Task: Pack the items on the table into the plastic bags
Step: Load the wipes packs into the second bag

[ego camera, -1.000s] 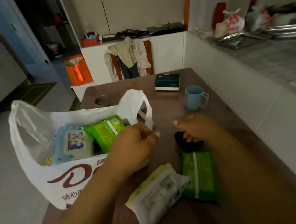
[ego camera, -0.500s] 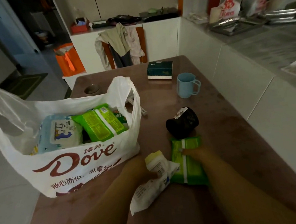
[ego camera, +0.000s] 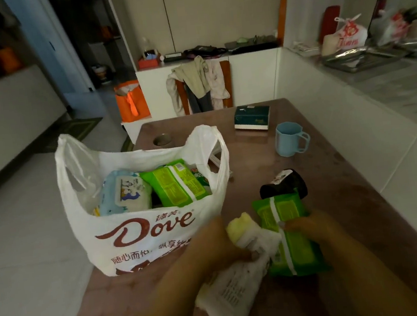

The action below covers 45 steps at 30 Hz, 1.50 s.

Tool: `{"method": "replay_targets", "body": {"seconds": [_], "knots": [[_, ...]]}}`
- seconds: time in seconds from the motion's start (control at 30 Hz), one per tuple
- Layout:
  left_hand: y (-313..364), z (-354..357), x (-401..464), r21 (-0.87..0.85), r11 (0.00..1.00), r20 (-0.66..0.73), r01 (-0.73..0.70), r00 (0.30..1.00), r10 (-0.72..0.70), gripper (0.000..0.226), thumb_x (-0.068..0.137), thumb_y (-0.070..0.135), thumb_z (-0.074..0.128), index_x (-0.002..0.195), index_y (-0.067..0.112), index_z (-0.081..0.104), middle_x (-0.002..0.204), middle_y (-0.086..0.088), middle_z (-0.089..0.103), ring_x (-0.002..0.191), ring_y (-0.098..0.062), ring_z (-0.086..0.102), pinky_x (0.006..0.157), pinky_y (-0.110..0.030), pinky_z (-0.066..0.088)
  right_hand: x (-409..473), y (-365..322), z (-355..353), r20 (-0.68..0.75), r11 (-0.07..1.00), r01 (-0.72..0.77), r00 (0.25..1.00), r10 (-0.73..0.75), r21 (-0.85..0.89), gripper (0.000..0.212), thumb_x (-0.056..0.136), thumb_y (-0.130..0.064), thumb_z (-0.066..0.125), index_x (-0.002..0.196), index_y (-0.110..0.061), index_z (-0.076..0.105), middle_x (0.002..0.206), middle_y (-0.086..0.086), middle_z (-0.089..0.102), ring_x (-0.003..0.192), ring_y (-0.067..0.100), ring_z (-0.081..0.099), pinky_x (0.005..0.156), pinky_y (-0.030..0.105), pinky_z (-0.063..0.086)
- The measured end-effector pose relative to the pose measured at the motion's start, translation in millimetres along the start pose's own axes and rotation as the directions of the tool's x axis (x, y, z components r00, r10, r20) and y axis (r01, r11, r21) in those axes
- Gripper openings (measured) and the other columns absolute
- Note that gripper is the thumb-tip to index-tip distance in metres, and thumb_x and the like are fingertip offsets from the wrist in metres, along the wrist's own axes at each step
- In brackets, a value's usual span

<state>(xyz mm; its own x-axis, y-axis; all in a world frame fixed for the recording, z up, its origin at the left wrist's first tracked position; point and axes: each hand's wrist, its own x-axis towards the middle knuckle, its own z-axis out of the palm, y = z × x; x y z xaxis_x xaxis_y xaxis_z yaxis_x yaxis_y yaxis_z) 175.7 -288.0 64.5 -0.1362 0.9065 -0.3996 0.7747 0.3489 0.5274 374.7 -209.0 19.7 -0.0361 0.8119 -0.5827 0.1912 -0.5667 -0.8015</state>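
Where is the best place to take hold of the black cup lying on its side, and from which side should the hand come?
Probably across its round body, coming from above. The black cup lies on its side on the table, so its curved wall faces up and is free. Its near side is blocked by the green pack, which the right hand is already holding, so a low approach from the front looks awkward.
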Motion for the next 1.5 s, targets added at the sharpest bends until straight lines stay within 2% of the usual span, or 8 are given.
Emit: {"method": "replay_targets", "body": {"seconds": [0.23, 0.43, 0.73, 0.9, 1.03, 1.13, 1.37, 1.5], "knots": [[1, -154, -52, -0.499, 0.861, -0.46, -0.096, 0.871, -0.17, 0.035, 0.073, 0.055, 0.072, 0.084, 0.023, 0.061, 0.084, 0.0, 0.072, 0.073, -0.017, 0.07, 0.067, -0.032, 0.056, -62, -74, -23, 0.216, 0.97, 0.157, 0.956, -0.197, 0.187, 0.096, 0.015, -0.036, 0.095, 0.1, -0.004, 0.064, 0.071, 0.018, 0.074, 0.055, 0.032, 0.071, 0.043, 0.039, 0.055], [-28, -179, 3, -0.518, 0.846, -0.728, -0.126, 0.585, -0.358, 0.067, 0.073, 0.057, 0.069, 0.114, 0.006, 0.055, 0.103, -0.007, 0.069, 0.088, -0.024, 0.067, 0.074, -0.033, 0.054, -80, -105, 19, 0.298, 0.78, 0.255, 0.821, -0.486, 0.572, 0.06, 0.044, -0.031, 0.085, 0.1, -0.018, 0.067, 0.081, 0.007, 0.077, 0.067, 0.024, 0.074, 0.047, 0.037, 0.057], [-63, -141, 37, -0.088, 0.965, -0.649, 0.246, 0.721, -0.243, 0.061, 0.076, 0.062, 0.059, 0.11, 0.012, 0.054, 0.104, -0.01, 0.065, 0.089, -0.028, 0.064, 0.081, -0.038, 0.055, -74, -116, 71, 0.323, 0.729, 0.235, 0.779, -0.537, 0.643, 0.022, 0.067, -0.019, 0.06, 0.079, -0.023, 0.079, 0.086, 0.006, 0.077, 0.073, 0.023, 0.074, 0.055, 0.038, 0.06], [-62, -167, -17, 0.265, 0.88, -0.964, 0.394, 0.077, 0.256, 0.06, 0.067, 0.021, 0.079, 0.119, 0.007, 0.051, 0.115, -0.02, 0.053, 0.098, -0.038, 0.049, 0.078, -0.041, 0.042, -65, -127, 123, 0.475, 0.872, 0.142, 0.792, -0.385, 0.469, 0.026, 0.077, -0.021, 0.064, 0.101, -0.016, 0.071, 0.088, 0.01, 0.076, 0.072, 0.024, 0.074, 0.063, 0.038, 0.061], [-93, -186, -27, -0.071, 0.879, -0.873, 0.472, 0.397, -0.284, 0.052, 0.082, 0.037, 0.068, 0.114, -0.001, 0.055, 0.113, -0.021, 0.06, 0.097, -0.034, 0.054, 0.085, -0.042, 0.042, -62, -131, 186, 0.578, 0.971, 0.183, 0.78, -0.239, 0.154, 0.017, 0.079, -0.022, 0.072, 0.093, -0.011, 0.072, 0.087, 0.012, 0.075, 0.072, 0.025, 0.072, 0.068, 0.034, 0.057], [-105, -206, -30, -0.605, 0.78, -0.526, 0.16, 0.656, -0.542, 0.031, 0.087, 0.032, 0.064, 0.096, 0.002, 0.065, 0.077, -0.009, 0.069, 0.072, -0.023, 0.063, 0.077, -0.038, 0.051, -48, -145, 226, 0.529, 0.97, 0.237, 0.818, -0.228, 0.052, 0.032, 0.081, -0.027, 0.073, 0.104, -0.005, 0.069, 0.1, 0.016, 0.073, 0.081, 0.028, 0.07, 0.07, 0.034, 0.057], [-103, -235, -47, -0.907, 0.386, -0.314, -0.169, 0.882, -0.352, 0.031, 0.088, 0.041, 0.058, 0.098, 0.012, 0.064, 0.053, 0.004, 0.032, 0.042, -0.007, 0.025, 0.034, -0.019, 0.028, -30, -157, 287, 0.388, 0.708, 0.561, 0.822, -0.416, -0.43, 0.051, 0.092, -0.047, 0.052, 0.119, -0.005, 0.058, 0.12, 0.016, 0.063, 0.109, 0.033, 0.06, 0.092, 0.036, 0.047], [-105, -238, -53, -0.951, 0.273, -0.222, -0.148, 0.939, -0.264, 0.044, 0.084, 0.053, 0.057, 0.105, 0.015, 0.059, 0.048, 0.005, 0.035, 0.035, -0.004, 0.024, 0.032, -0.014, 0.025, -41, -128, 283, 0.339, 0.474, 0.793, 0.598, -0.726, -0.382, 0.041, 0.092, -0.032, 0.057, 0.129, -0.019, 0.048, 0.123, 0.008, 0.053, 0.111, 0.027, 0.056, 0.091, 0.036, 0.049]]}}
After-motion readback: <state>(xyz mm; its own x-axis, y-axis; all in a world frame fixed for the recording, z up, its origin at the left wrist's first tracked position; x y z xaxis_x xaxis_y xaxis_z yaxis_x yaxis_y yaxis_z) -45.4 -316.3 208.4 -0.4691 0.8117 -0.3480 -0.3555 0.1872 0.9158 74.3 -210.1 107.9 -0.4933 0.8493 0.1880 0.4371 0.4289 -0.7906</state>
